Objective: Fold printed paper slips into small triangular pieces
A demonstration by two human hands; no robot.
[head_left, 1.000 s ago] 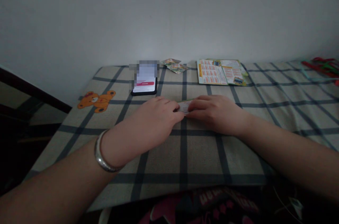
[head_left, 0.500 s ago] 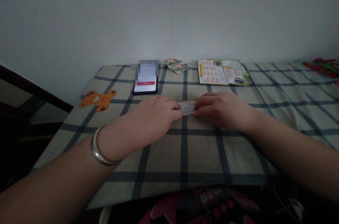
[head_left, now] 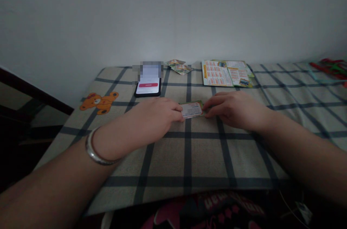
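A small flat printed card [head_left: 193, 109], white with text and green and red edges, lies low over the checked cloth between my hands. My left hand [head_left: 155, 117], with a silver bangle at the wrist, pinches its left end between thumb and fingers. At the opposite end, the fingertips of my right hand [head_left: 233, 109] close on the right edge. Most of the card's face shows; its left end is covered by my fingers. Whether it rests fully on the cloth I cannot tell.
A phone [head_left: 148, 86] with a lit screen lies behind my left hand. Two small packets [head_left: 180, 67] and printed leaflets [head_left: 226, 73] lie near the wall. An orange bear cutout [head_left: 99, 102] is at the left. Red and green items [head_left: 332, 68] sit at the far right.
My hands have drawn slightly apart, the left one shifting left and the right one right. More of the card's printed face shows between them.
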